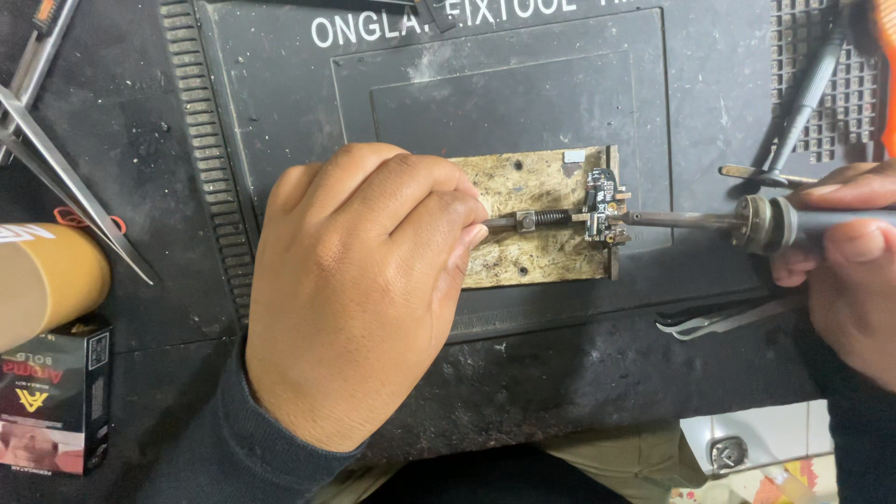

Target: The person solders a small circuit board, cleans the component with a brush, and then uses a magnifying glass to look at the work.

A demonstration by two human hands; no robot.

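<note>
**A:** What do the hands have in the head view?

**B:** The left hand (359,289) lies knuckles up on the dark work mat (280,112), fingers curled in and pinched on the end of a thin metal rod with a spring (534,220) on a scarred wooden holder block (532,201). The right hand (845,271) is wrapped around the handle of a soldering iron (737,221), which lies level and points left.

**A:** Where is the iron's tip?

**B:** At the right edge of a small black circuit board (605,207), clamped at the block's right end. Whether the tip touches the board, I cannot tell.

**A:** And around it on the bench?

**B:** Long steel tweezers (79,201) lie at the far left, above a tan cylinder (47,280) and a small dark carton (51,397). Dark curved tweezers (719,319) rest just under the right hand. A slim dark tool (803,98) leans over the mat's gridded tray (845,93) at the upper right.
</note>
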